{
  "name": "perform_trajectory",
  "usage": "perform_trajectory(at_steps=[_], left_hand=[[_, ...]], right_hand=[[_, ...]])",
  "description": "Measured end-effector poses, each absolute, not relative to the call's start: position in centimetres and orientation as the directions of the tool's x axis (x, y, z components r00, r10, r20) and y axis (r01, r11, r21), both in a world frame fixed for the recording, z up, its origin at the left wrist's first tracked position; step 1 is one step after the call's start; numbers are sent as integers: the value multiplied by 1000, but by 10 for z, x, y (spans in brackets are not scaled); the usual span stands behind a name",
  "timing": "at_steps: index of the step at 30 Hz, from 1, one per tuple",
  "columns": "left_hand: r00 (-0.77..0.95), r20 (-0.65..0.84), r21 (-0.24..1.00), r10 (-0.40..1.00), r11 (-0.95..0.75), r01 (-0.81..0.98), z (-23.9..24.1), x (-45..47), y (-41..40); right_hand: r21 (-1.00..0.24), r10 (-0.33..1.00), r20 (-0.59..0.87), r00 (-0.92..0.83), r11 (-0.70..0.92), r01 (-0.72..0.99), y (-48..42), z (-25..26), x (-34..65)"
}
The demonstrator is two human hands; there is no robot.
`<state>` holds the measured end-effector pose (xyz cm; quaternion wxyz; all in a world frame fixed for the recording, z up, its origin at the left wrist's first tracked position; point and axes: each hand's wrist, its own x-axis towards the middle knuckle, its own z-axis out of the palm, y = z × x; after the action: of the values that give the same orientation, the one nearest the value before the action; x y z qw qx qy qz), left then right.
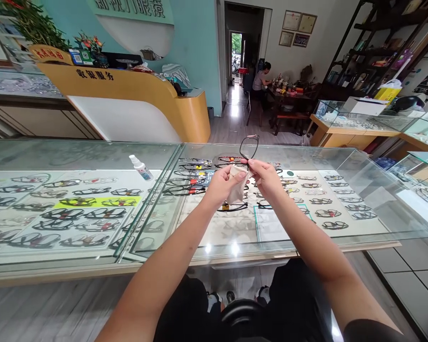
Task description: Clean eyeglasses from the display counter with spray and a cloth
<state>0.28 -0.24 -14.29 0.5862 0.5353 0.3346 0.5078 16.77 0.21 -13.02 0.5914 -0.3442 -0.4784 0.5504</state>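
Observation:
A pair of dark-framed glasses (249, 146) is held up above the glass display counter (92, 156). My right hand (266, 176) is closed, pinching the lower part of the glasses. My left hand (223, 184) is closed on a pale cleaning cloth (238, 186) that hangs down between both hands and touches the frame. Both hands meet just above the counter's middle pane.
A small white spray bottle (141, 167) lies on the counter to the left. Many glasses frames (74, 202) lie in trays under the glass. A yellow reception desk (135, 102) stands behind. A person (261, 78) sits at a far table. More display cases (364, 122) stand at the right.

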Motion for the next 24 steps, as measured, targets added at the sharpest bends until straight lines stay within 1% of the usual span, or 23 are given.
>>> perform_trajectory(at_steps=[3,7,9,12,16,18,21,24], left_hand=[[277,156,972,948,-97,-216,-147,2,0],[374,129,976,919,-52,-210,-150,2,-1],[374,118,974,920,-34,-223,-151,4,-2],[284,127,971,950,-61,-230,-151,10,-5],[113,213,955,970,-183,-233,-151,19,-7],[70,238,943,969,-213,-257,-152,22,-7],[128,214,934,968,-165,-317,-153,21,-6],[305,138,942,943,-29,-336,-152,11,-4]], right_hand=[[-920,981,193,-16,176,-350,-1,-132,170],[-918,991,135,-6,123,-376,-2,-134,172],[-919,993,118,-9,105,-379,-3,-136,170],[-932,988,152,-6,141,-334,-6,-140,165],[-933,960,277,40,279,-228,-12,-144,158],[-934,955,292,45,295,-202,-13,-145,157],[-941,965,256,62,263,-213,-13,-144,159],[-936,972,214,92,231,-265,-10,-142,165]])
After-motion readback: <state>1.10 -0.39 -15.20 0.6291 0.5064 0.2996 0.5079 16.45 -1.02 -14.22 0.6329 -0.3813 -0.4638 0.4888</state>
